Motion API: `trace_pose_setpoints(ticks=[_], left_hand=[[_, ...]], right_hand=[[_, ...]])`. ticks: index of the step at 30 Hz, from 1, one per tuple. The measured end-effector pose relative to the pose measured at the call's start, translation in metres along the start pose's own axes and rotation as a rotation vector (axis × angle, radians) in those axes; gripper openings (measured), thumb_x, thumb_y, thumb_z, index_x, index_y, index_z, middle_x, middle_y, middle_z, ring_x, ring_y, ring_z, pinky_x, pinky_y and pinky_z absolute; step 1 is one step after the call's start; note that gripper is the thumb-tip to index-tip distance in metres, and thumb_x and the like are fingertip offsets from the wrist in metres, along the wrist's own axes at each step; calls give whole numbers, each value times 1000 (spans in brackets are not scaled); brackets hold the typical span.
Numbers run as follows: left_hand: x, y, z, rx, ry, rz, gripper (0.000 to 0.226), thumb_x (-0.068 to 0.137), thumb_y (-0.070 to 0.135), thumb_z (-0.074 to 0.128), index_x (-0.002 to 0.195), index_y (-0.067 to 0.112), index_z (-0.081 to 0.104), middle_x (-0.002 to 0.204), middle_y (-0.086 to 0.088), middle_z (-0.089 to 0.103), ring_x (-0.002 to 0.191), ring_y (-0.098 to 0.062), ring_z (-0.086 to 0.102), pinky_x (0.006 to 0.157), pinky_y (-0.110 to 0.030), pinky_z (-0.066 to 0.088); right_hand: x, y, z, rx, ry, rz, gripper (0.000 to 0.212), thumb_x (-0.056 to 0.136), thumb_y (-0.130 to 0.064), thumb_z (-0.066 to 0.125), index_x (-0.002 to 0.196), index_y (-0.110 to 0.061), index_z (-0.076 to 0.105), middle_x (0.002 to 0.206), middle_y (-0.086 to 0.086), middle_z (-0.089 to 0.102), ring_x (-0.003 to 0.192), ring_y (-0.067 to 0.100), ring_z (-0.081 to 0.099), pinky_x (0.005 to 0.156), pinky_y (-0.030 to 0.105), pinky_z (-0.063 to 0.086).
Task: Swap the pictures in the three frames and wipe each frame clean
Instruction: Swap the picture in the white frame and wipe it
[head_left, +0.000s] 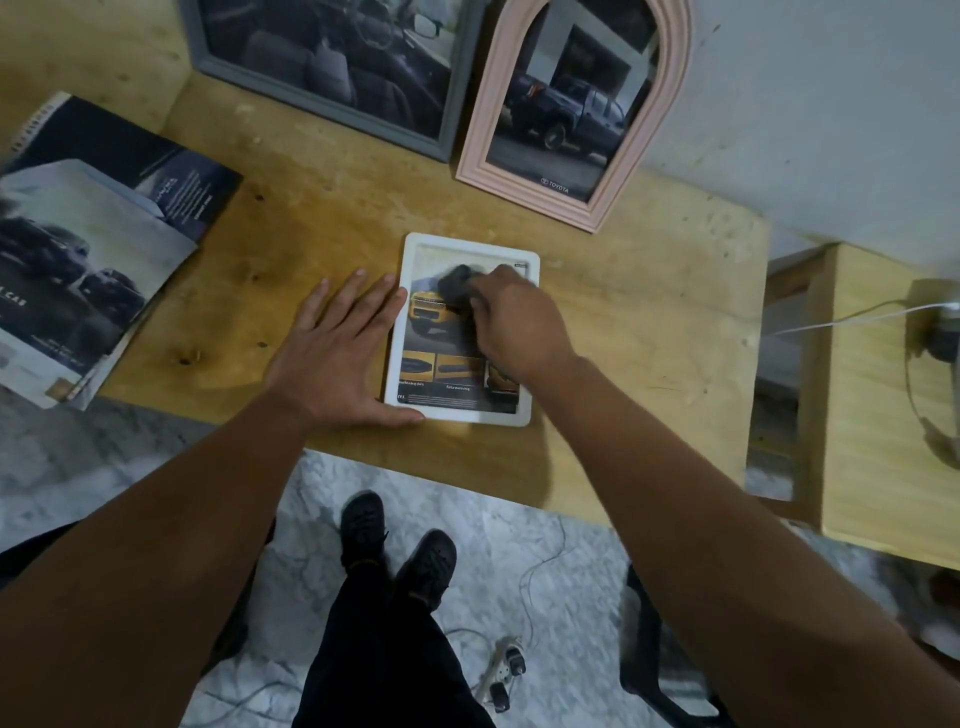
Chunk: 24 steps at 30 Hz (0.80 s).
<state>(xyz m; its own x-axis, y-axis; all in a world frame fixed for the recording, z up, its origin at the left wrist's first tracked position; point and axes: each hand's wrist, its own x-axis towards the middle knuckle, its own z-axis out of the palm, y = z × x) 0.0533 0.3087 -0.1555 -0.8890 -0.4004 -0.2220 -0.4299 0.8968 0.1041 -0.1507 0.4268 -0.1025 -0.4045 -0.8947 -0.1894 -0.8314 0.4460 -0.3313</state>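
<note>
A small white frame (415, 249) lies flat on the wooden table, holding a picture of a yellow car. My right hand (511, 322) presses a dark cloth (457, 286) onto the upper part of its glass. My left hand (337, 353) lies flat on the table with fingers spread, its thumb and fingertips against the frame's left edge. A grey frame (322, 104) with a car-interior picture and a pink arched frame (670, 119) with a dark pickup picture lean against the wall at the back.
Car brochures and a spiral-bound booklet (88, 244) lie at the table's left end. A lower wooden stand (883, 415) with a white cable sits to the right. My feet, a power strip (501, 670) and a dark chair leg are on the marble floor below.
</note>
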Motion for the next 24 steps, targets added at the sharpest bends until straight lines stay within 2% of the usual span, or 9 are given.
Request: trace_pose_setpoints(ticks=[3, 5, 9, 11, 12, 14, 15, 19, 24], left_hand=[[-1, 0, 0, 3, 9, 5, 144, 58, 111, 25, 166, 22, -7, 175, 2, -8, 161, -22, -12, 129, -56, 5], [-1, 0, 0, 3, 14, 3, 143, 58, 110, 26, 166, 22, -7, 175, 2, -9, 161, -22, -12, 129, -56, 5], [-2, 0, -1, 2, 16, 1, 143, 58, 110, 26, 166, 22, -6, 175, 2, -7, 161, -21, -13, 129, -56, 5], [-2, 0, -2, 1, 10, 6, 143, 58, 110, 26, 166, 22, -6, 175, 2, -6, 161, -22, -12, 129, -56, 4], [-2, 0, -2, 0, 8, 7, 143, 58, 110, 26, 167, 22, -5, 176, 1, -6, 161, -22, -11, 129, -56, 4], [-1, -1, 0, -7, 10, 8, 144, 58, 110, 27, 167, 21, -5, 176, 1, -6, 161, -22, -11, 129, -56, 4], [-1, -1, 0, -12, 14, 12, 144, 58, 110, 27, 167, 21, -4, 176, 2, -5, 161, -22, -11, 129, -56, 4], [-1, -2, 1, -6, 18, 19, 144, 58, 110, 26, 167, 21, -3, 176, 1, -4, 161, -22, -10, 129, -57, 5], [-2, -1, 1, -7, 28, 20, 144, 58, 110, 26, 167, 20, -2, 176, 1, -3, 162, -22, -9, 129, -57, 6]], right_hand=[[-33, -16, 12, 10, -15, -77, 29, 97, -17, 52, 120, -15, 70, 119, 10, 64, 95, 34, 65, 74, 44, 56], [-56, -19, 14, 61, -50, -141, 25, 97, -16, 54, 114, -15, 72, 113, 7, 68, 91, 31, 66, 72, 44, 57], [-61, -9, -10, 341, -382, -149, 19, 101, -16, 54, 94, -24, 70, 77, -12, 65, 68, 5, 62, 67, 27, 51], [-35, 8, -23, 396, -321, -74, 20, 101, -14, 55, 100, -20, 74, 82, -12, 68, 72, -5, 60, 71, 15, 49], [-19, 18, -30, 400, -210, -11, 21, 101, -15, 55, 107, -17, 75, 89, -6, 71, 78, -1, 63, 75, 16, 50], [7, 34, -33, 317, 7, 62, 23, 100, -17, 54, 113, -14, 74, 100, 3, 72, 91, 17, 66, 79, 27, 49], [13, 37, -30, 249, 36, 75, 24, 100, -17, 53, 113, -14, 73, 102, 5, 72, 95, 25, 65, 78, 29, 46], [3, 32, -9, 136, -27, 17, 27, 98, -18, 50, 114, -13, 71, 113, 13, 71, 103, 36, 63, 88, 41, 51], [-38, 19, -6, 212, -105, -67, 21, 98, -12, 53, 110, -12, 71, 108, 10, 73, 94, 33, 65, 75, 34, 48]])
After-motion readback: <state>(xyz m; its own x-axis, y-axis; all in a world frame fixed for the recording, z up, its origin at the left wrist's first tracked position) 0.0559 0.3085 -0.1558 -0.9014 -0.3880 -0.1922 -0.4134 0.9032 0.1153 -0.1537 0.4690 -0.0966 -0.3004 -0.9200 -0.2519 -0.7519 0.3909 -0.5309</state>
